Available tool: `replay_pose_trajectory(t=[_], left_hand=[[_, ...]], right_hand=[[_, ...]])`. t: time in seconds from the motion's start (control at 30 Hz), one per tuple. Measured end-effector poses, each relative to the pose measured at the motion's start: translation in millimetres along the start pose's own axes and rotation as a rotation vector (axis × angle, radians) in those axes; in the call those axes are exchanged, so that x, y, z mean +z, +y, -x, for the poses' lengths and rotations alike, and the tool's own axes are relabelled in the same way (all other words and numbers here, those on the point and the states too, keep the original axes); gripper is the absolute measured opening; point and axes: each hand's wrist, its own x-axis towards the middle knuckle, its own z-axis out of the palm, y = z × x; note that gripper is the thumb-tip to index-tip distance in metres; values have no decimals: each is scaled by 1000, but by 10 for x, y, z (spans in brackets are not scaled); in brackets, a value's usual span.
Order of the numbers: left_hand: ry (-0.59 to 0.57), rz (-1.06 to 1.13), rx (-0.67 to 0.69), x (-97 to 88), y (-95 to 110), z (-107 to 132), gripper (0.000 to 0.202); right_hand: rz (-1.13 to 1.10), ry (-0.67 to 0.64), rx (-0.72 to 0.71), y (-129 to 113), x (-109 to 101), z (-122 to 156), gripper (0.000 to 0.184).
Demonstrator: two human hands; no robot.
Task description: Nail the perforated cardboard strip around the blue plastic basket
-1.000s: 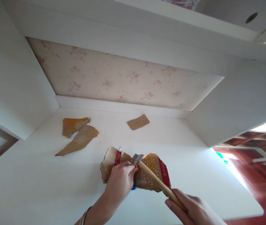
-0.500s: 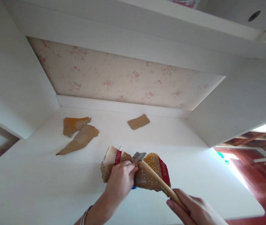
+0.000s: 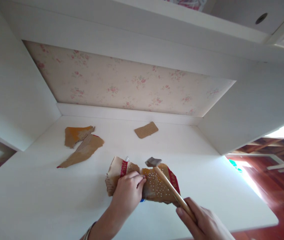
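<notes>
My left hand (image 3: 128, 193) presses on a torn piece of brown cardboard (image 3: 157, 186) dotted with small holes and edged with red strips; its fingers are pinched together at the middle of the piece, on something too small to make out. My right hand (image 3: 202, 221) grips the wooden handle of a small hammer (image 3: 168, 185), whose metal head (image 3: 153, 162) hangs just above the cardboard's far edge, to the right of my left fingertips. A metal pin (image 3: 127, 158) sticks up at the cardboard's far edge.
The white desk surface (image 3: 44, 200) lies in a white alcove with a floral back panel (image 3: 122, 83). Two torn cardboard scraps (image 3: 83, 146) lie at the far left, a small perforated one (image 3: 146, 129) at the back. The desk's right edge drops to a red floor (image 3: 282, 186).
The hammer head has lifted and swung a little to the right, away from my left fingertips. My left hand stays on the cardboard. The view has shifted slightly.
</notes>
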Motion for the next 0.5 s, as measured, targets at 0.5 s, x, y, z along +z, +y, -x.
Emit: replay_pose_trajectory(t=[0.5], left_hand=[[0, -19, 24, -101, -8, 34, 20]], right_hand=[[-661, 319, 408, 3, 279, -454, 37]])
